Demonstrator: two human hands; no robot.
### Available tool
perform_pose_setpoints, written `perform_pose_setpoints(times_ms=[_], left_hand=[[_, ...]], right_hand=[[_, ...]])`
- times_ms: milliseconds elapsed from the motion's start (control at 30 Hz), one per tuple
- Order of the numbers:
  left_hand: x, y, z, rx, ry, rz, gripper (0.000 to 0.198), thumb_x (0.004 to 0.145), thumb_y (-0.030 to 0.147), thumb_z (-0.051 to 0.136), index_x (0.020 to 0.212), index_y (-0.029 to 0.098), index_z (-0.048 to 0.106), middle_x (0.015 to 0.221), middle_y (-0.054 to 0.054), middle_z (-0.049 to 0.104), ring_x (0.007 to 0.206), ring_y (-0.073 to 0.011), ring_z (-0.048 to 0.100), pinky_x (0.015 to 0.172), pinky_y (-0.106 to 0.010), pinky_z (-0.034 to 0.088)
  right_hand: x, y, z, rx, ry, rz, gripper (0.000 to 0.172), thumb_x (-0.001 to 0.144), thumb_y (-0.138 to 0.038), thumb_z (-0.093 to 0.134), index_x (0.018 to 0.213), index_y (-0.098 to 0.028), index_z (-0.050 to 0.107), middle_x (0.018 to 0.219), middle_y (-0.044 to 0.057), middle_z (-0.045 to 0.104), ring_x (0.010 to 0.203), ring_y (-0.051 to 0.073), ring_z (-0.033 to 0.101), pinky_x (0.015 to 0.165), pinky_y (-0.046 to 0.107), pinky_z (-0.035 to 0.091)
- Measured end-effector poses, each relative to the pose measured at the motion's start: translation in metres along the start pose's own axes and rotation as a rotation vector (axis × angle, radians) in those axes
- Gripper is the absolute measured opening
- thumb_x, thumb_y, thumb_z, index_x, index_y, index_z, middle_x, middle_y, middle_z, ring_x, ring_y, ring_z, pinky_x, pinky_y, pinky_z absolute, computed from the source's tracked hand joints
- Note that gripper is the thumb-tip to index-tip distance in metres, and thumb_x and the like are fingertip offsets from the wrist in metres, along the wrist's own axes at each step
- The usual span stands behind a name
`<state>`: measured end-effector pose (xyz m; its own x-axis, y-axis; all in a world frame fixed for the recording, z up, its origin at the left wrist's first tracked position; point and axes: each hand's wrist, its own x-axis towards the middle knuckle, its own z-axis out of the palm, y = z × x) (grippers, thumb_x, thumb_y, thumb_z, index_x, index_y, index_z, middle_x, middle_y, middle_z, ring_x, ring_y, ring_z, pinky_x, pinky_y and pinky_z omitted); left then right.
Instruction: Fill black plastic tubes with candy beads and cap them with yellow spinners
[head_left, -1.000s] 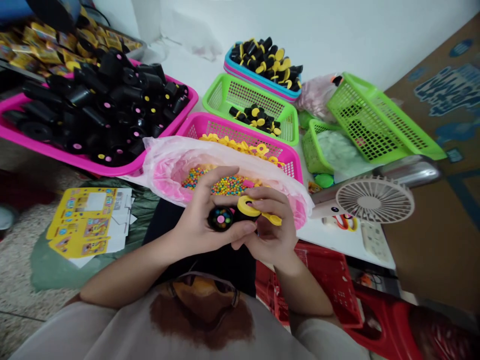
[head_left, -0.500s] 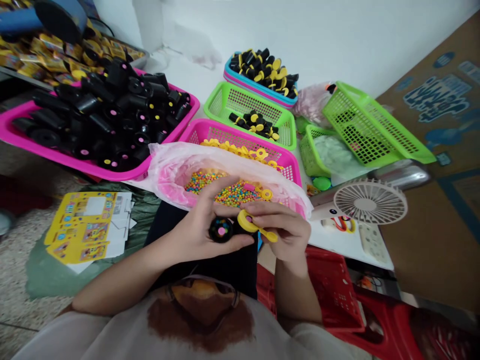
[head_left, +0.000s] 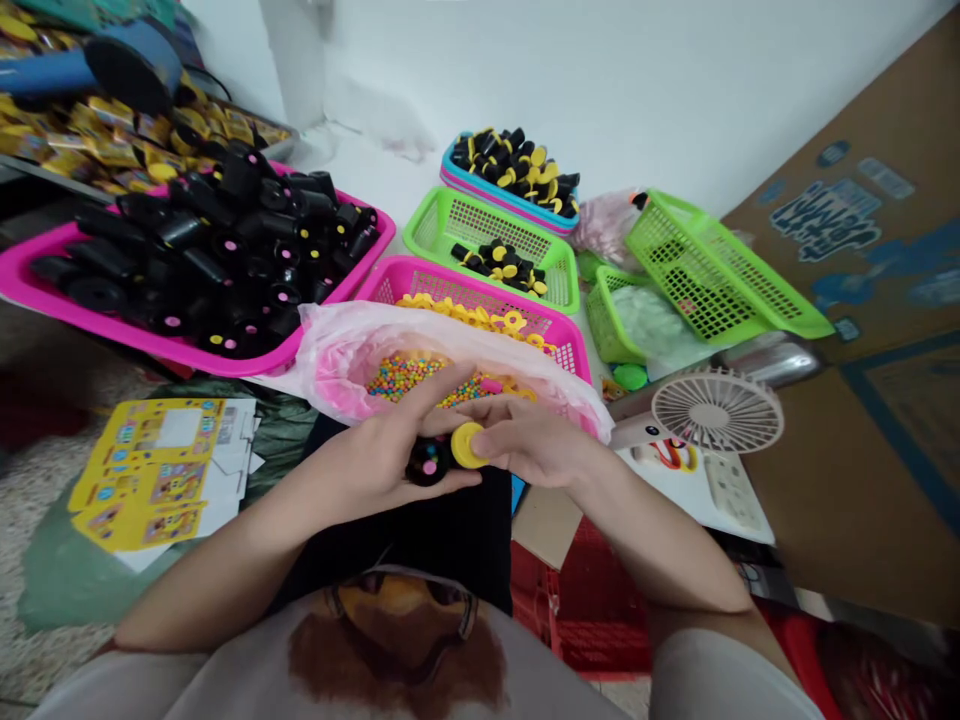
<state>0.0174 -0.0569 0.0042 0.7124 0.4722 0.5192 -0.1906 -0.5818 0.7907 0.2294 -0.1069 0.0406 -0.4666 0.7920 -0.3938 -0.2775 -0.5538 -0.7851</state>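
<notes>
My left hand (head_left: pixel 367 455) is wrapped round a small black container (head_left: pixel 424 464), with colourful beads visible inside and a pink dot at its middle. In my right hand (head_left: pixel 536 442) is a yellow cap (head_left: pixel 468 445), pinched with its round flat face showing. The cap sits right beside the container; whether they touch I cannot tell. Just beyond both hands, a pink plastic bag (head_left: pixel 330 365) lies spread open with many small multicoloured beads (head_left: pixel 405 374) in it.
Behind the bag, a pink basket (head_left: pixel 382 280) holds yellow caps. To the left, a pink tray (head_left: pixel 22 265) is heaped with black containers. Green baskets (head_left: pixel 420 230) stand at the back, a small fan (head_left: pixel 716 412) at the right, and a printed yellow card (head_left: pixel 135 480) lies lower left.
My right hand has turned the yellow cap and brought it left, against or beside the container. Its spoon-like stem, visible before, is hidden now. My right forearm has swung outward.
</notes>
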Motion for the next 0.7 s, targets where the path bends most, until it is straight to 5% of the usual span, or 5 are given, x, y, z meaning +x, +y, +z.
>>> perform_pose_setpoints(times_ms=[167, 267, 400, 600, 700], left_hand=[[0.008, -0.004, -0.008, 0.226, 0.094, -0.063, 0.098, 0.094, 0.044, 0.076, 0.169, 0.031, 0.014, 0.140, -0.012, 0.073, 0.119, -0.0305, 0.076, 0.098, -0.041, 0.064], [0.013, -0.007, -0.008, 0.263, 0.246, -0.142, 0.096, 0.089, 0.046, 0.082, 0.165, 0.027, 0.026, 0.135, -0.014, 0.075, 0.115, -0.0288, 0.077, 0.100, -0.041, 0.062], [0.014, -0.008, -0.007, 0.261, 0.183, -0.175, 0.030, 0.093, 0.035, 0.077, 0.118, 0.022, 0.067, 0.091, 0.000, 0.080, 0.084, -0.0173, 0.078, 0.083, -0.028, 0.061], [0.015, -0.010, -0.006, 0.275, 0.316, -0.113, 0.025, 0.090, 0.029, 0.078, 0.097, 0.022, 0.055, 0.088, 0.003, 0.065, 0.074, -0.0126, 0.066, 0.070, -0.026, 0.054], [0.013, -0.014, -0.003, 0.244, 0.288, -0.052, 0.039, 0.093, 0.023, 0.070, 0.120, 0.024, 0.042, 0.101, 0.000, 0.061, 0.085, -0.0146, 0.068, 0.077, -0.030, 0.056]], right_hand=[[0.022, -0.033, -0.020, -0.289, 0.030, -0.177, 0.039, 0.067, -0.030, 0.097, 0.101, -0.022, 0.081, 0.104, 0.002, 0.081, 0.097, 0.017, 0.074, 0.092, 0.029, 0.060], [0.041, -0.073, -0.055, -0.359, 0.465, -0.498, 0.038, 0.069, -0.031, 0.095, 0.101, -0.023, 0.077, 0.104, 0.003, 0.080, 0.096, 0.016, 0.074, 0.093, 0.032, 0.061], [0.043, -0.110, -0.087, -0.486, 0.974, -0.747, 0.045, 0.086, -0.029, 0.082, 0.128, -0.023, 0.067, 0.127, 0.007, 0.074, 0.101, 0.015, 0.073, 0.090, 0.031, 0.062], [-0.007, -0.080, -0.060, -1.372, 0.350, -0.303, 0.011, 0.090, -0.033, 0.078, 0.092, -0.022, 0.081, 0.080, 0.001, 0.079, 0.070, 0.016, 0.073, 0.072, 0.029, 0.058], [-0.010, -0.046, -0.052, -1.775, 0.445, -0.096, 0.015, 0.092, -0.013, 0.069, 0.086, -0.020, 0.081, 0.082, 0.006, 0.081, 0.074, 0.019, 0.075, 0.074, 0.031, 0.056]])
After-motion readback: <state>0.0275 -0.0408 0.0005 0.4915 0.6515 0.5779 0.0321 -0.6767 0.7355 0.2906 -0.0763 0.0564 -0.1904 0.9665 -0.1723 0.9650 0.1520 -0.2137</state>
